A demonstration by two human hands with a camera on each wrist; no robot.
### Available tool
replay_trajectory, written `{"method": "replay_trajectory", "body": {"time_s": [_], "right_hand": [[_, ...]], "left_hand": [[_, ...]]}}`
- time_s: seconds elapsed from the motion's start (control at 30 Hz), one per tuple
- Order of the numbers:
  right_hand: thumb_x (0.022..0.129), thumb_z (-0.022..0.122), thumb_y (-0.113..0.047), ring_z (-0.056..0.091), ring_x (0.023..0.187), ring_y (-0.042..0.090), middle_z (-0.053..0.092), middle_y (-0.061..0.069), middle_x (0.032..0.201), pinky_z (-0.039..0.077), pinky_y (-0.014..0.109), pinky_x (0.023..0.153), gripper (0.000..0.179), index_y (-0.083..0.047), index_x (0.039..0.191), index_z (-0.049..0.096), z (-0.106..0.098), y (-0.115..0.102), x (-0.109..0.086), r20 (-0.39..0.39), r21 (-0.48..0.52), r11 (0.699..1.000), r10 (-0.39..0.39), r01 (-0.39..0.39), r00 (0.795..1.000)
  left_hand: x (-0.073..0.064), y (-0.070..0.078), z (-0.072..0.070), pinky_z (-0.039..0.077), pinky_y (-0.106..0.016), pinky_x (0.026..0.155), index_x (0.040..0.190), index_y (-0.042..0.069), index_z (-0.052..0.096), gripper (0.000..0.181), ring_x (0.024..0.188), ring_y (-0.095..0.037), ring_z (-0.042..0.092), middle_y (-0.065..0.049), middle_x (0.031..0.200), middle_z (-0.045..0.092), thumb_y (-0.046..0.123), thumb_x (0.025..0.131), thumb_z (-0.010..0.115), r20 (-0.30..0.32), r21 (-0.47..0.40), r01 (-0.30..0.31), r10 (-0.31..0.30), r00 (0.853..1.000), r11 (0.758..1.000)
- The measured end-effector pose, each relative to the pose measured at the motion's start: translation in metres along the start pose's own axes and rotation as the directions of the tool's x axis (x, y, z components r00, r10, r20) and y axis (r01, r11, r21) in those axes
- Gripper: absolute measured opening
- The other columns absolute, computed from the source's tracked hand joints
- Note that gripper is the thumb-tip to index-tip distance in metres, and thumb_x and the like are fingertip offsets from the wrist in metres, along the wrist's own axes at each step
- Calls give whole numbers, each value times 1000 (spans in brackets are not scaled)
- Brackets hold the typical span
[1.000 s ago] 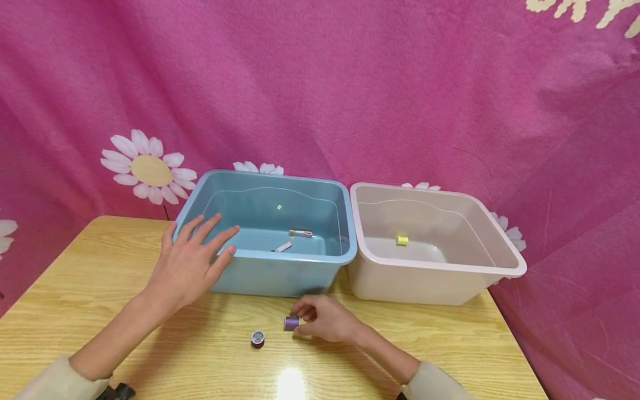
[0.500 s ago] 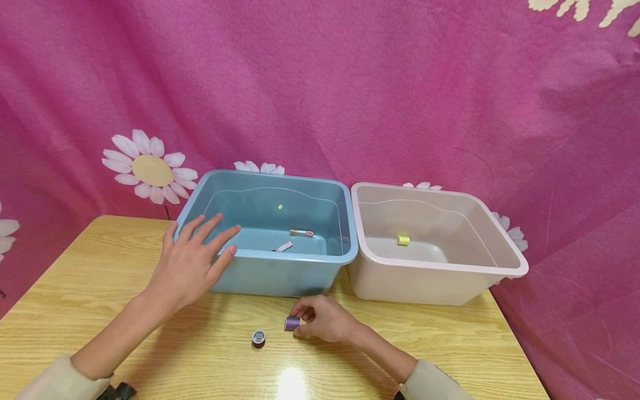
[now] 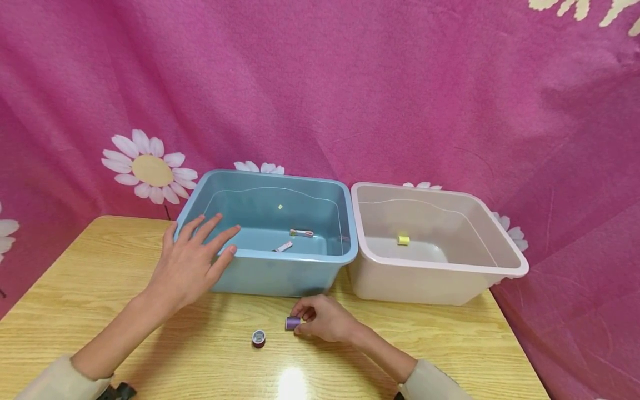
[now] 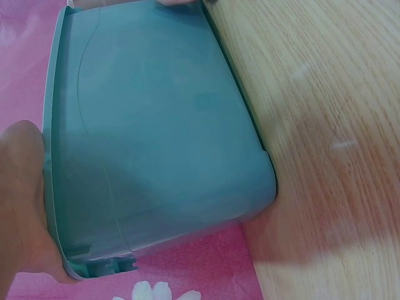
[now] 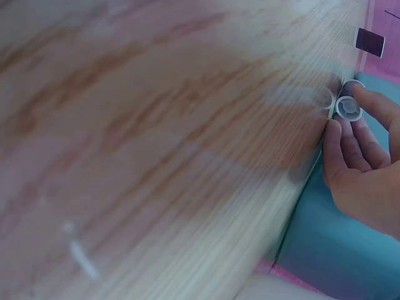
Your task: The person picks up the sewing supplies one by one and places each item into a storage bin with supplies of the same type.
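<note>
My right hand (image 3: 327, 318) is low over the table in front of the bins, its thumb and fingertips pinching one end of a purple thread spool (image 3: 293, 323) that lies on its side. The right wrist view shows the white end of this spool (image 5: 349, 109) between the fingers. Just left of it a dark thread spool (image 3: 258, 339) stands upright on the wood. My left hand (image 3: 192, 266) rests at the front left rim of the blue bin (image 3: 280, 275), fingers spread and straight. In the left wrist view the same hand (image 4: 25, 206) lies along the rim, its fingertips hidden.
Inside the blue bin lie two small whitish items, one a looped bundle (image 3: 301, 233), the other a flat strip (image 3: 283, 246). A pale pink bin (image 3: 415, 283) stands against its right side, with a yellow spool (image 3: 403, 240) inside. Behind hangs a pink flowered cloth (image 3: 320, 89).
</note>
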State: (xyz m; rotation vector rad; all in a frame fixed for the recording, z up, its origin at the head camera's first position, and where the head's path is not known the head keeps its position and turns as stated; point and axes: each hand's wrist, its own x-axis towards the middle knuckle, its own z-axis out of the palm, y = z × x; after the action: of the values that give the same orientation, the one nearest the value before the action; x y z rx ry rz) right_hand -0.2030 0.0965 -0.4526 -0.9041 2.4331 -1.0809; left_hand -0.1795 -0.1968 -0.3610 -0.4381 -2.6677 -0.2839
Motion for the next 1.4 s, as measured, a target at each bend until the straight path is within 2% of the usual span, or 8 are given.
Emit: {"method": "replay_trajectory", "body": {"time_s": [0.37, 0.6, 1.13, 1.4], "right_hand": [[82, 79, -1, 60, 76, 6, 66, -2, 84, 52, 22, 69, 18, -5, 98, 73, -2, 2, -2, -5, 66, 998, 6, -6, 1000], [83, 76, 2, 62, 81, 9, 67, -1, 89, 53, 23, 74, 19, -4, 100, 73, -6, -1, -6, -15, 126, 991, 36, -34, 999], [83, 70, 8, 65, 89, 16, 68, 3, 98, 55, 25, 80, 22, -3, 102, 72, -17, -14, -18, -51, 165, 986, 24, -15, 998], [83, 70, 9, 67, 92, 20, 67, 5, 103, 55, 25, 75, 23, -5, 102, 72, -25, -23, -29, -72, 193, 981, 35, -20, 997]], "left_hand": [[0, 1, 0, 17, -74, 104, 142, 20, 58, 45, 135, -46, 35, -19, 148, 46, 38, 101, 52, -1, -3, 4, -4, 1000, 1000], [0, 0, 1, 16, -74, 104, 142, 20, 58, 45, 135, -46, 35, -19, 148, 46, 38, 101, 52, -2, -4, 0, 0, 1000, 1000], [-1, 0, 0, 17, -74, 104, 141, 20, 59, 44, 134, -46, 37, -18, 147, 47, 37, 101, 53, -24, -5, -8, 8, 1000, 1000], [0, 0, 0, 16, -74, 104, 141, 20, 59, 44, 134, -46, 36, -18, 147, 47, 37, 101, 53, -17, -12, -5, 5, 1000, 1000]]}}
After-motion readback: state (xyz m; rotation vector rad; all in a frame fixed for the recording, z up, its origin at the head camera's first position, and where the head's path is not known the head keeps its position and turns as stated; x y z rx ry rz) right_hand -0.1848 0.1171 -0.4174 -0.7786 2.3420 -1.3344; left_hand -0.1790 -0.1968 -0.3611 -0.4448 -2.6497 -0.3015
